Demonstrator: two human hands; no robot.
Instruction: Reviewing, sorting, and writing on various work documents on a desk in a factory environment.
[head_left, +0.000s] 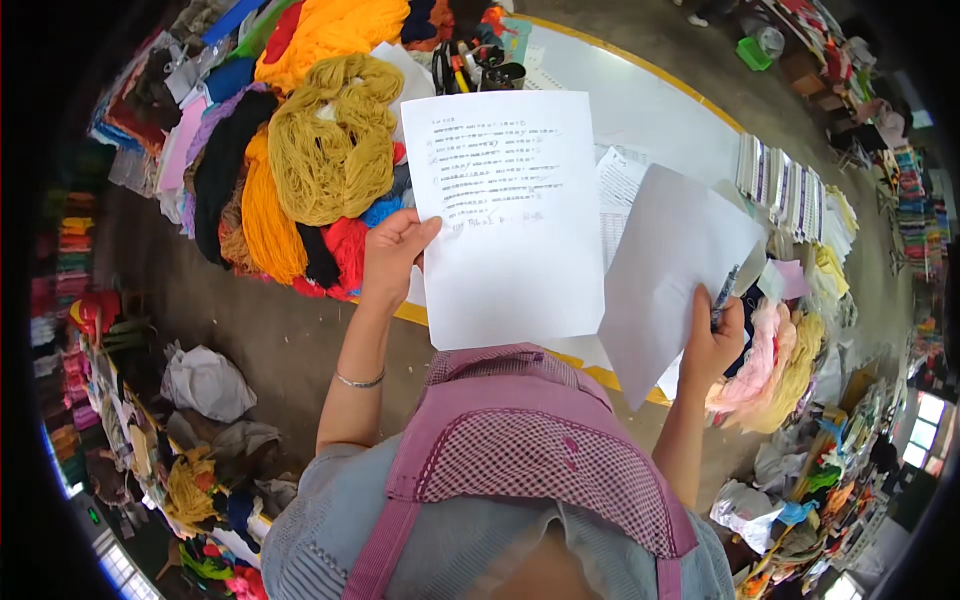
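My left hand (395, 250) pinches the left edge of a white sheet of paper (515, 280), which is held up facing me with printed lines and handwritten marks on its upper half. On the right, my right hand (714, 335) grips a second sheet of paper (665, 270), tilted and with no marks that I can make out on this side. A pen (725, 292) is also tucked in that hand, between thumb and fingers. Both sheets are raised over the near edge of the table, their edges meeting or overlapping near the middle.
Yarn skeins in olive (335, 140), orange and red are heaped on the table's left. Behind the paper stands a black holder (503, 76) beside scissors. More printed papers (622, 185) lie on the white tabletop (640, 110). Striped bundles (782, 190) and pink yarn (755, 365) are at right.
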